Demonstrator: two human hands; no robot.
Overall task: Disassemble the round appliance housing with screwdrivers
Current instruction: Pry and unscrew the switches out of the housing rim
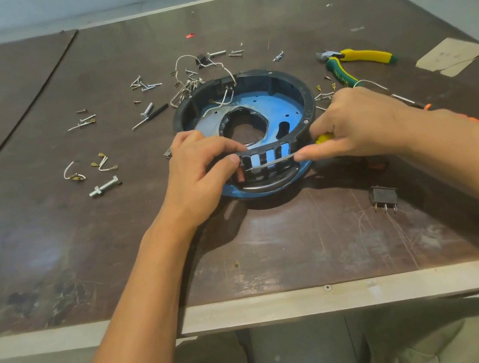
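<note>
Housing [308, 97] sits largely stripped, screws [142, 84] scattered far left; left hand [200, 168] pinches its near wall while right hand [358, 124] grips a screwdriver [275, 160], prying there.

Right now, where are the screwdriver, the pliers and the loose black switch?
screwdriver [272, 161], head view, on its metal shaft.
pliers [367, 56], head view, on the yellow handle.
black switch [383, 196], head view, on its body.

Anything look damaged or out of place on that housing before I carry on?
Yes: the blue plate inside the round housing has a ragged, uneven centre opening, as if cut or torn. Loose screws and wire ends lie scattered on the table.
</note>
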